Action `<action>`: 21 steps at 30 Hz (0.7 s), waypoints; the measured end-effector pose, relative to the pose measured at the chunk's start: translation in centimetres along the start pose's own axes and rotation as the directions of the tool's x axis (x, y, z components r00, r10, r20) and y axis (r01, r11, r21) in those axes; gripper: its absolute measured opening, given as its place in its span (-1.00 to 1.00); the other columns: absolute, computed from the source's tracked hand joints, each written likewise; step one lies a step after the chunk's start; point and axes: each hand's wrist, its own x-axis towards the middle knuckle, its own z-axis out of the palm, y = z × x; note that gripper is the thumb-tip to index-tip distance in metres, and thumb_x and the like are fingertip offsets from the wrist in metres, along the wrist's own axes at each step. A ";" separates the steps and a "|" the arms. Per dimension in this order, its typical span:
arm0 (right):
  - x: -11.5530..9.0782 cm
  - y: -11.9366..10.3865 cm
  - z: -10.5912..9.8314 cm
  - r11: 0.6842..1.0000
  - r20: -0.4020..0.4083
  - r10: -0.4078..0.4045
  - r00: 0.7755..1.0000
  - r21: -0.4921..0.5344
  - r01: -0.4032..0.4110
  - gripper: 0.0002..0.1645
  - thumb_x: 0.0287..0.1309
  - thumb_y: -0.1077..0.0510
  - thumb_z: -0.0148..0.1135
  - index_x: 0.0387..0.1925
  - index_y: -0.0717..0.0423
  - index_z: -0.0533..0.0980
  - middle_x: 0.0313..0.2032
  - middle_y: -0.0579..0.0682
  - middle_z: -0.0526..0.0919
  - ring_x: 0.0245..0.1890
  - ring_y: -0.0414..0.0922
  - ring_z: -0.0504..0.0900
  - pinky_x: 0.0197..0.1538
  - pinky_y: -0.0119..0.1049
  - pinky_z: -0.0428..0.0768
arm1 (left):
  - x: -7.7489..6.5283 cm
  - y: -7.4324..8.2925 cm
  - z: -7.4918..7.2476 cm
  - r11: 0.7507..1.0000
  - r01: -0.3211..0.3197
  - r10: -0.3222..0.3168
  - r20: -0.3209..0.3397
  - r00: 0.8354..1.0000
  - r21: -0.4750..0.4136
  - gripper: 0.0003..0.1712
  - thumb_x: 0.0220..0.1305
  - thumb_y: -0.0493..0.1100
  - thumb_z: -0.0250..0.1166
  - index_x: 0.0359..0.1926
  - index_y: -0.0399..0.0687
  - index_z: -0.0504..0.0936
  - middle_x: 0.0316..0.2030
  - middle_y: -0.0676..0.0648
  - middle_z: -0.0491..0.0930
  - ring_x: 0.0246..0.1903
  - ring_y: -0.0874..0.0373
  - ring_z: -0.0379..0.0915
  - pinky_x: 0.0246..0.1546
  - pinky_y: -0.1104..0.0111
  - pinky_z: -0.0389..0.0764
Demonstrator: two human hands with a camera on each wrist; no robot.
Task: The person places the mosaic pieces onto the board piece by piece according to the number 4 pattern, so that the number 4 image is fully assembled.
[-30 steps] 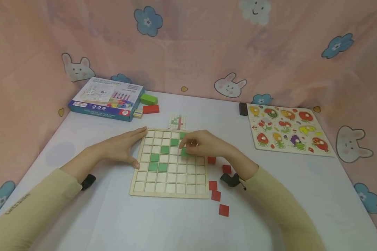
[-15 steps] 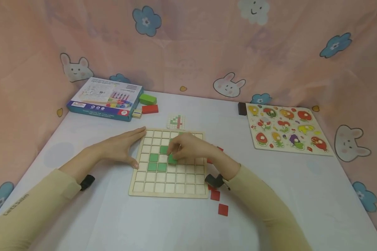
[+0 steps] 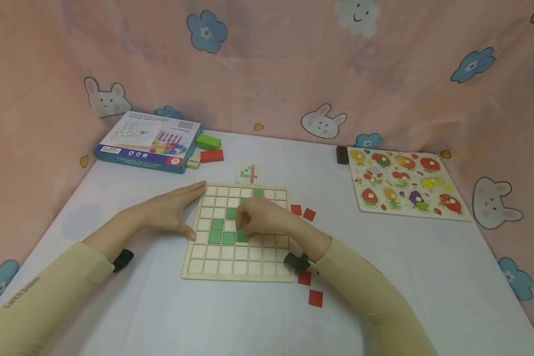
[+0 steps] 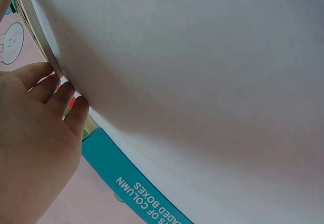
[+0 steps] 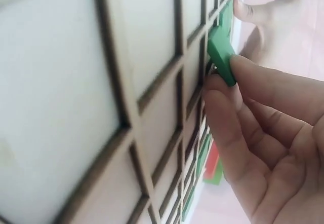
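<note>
A flat, smooth green tile [image 5: 223, 54], square-cut with a crisp thin edge, is pinched between the thumb and a finger of the right hand [image 3: 260, 216]. It tilts over the pale wooden grid board [image 3: 225, 267], just beside two of the other green tiles [image 3: 217, 224] in the same row; whether its lower edge touches the board cannot be told. Raised, dark-sided slats divide the board into shallow square cells. The right wrist comes in across the board's right edge, knuckles up. The left hand [image 3: 166, 211] holds nothing, its fingers extended to the far-left corner and its thumb spread lower along the left edge.

Matte red tiles [image 3: 315, 298] lie loose on the white tabletop [image 3: 160, 306] to the right. Beyond the board sit a small gridded card [image 3: 248, 174], a printed box [image 3: 149, 141] and smooth red [image 3: 211, 156] and green blocks [image 3: 209, 142]. A fruit puzzle board [image 3: 401, 203] lies far right, before the creased pink cloth [image 3: 258, 64].
</note>
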 end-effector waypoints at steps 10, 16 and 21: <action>-0.1 -0.2 0.5 0.998 -0.012 -0.012 1.000 -0.069 0.011 -0.94 0.08 0.25 0.42 -0.41 0.03 0.69 -0.44 -0.13 0.65 -0.35 -0.20 0.51 -0.29 -0.44 0.51 | 0.1 -0.2 0.1 1.000 0.003 -0.003 -0.002 1.000 0.008 0.56 -0.32 0.53 0.47 0.57 -0.09 -0.07 0.61 -0.13 -0.21 0.57 -0.24 -0.21 0.53 -0.16 0.04; -0.1 -0.4 0.6 0.996 -0.016 -0.021 1.000 -0.083 0.019 -0.93 0.08 0.24 0.42 -0.39 0.00 0.68 -0.45 -0.13 0.63 -0.36 -0.19 0.50 -0.31 -0.43 0.50 | 0.2 -0.5 0.2 1.000 0.005 -0.005 -0.001 1.000 0.002 0.59 -0.36 0.53 0.49 0.57 -0.09 -0.08 0.61 -0.12 -0.22 0.58 -0.22 -0.22 0.54 -0.13 0.03; -0.4 0.0 -0.6 0.998 -0.057 -0.044 0.997 -0.057 0.040 -0.93 0.16 0.16 0.37 -0.28 -0.04 0.67 -0.38 -0.12 0.65 -0.33 -0.19 0.56 -0.29 -0.41 0.55 | 0.4 -0.4 0.4 1.000 0.010 -0.010 0.002 1.000 -0.001 0.61 -0.39 0.55 0.48 0.58 -0.06 -0.08 0.61 -0.09 -0.23 0.59 -0.19 -0.22 0.55 -0.13 0.04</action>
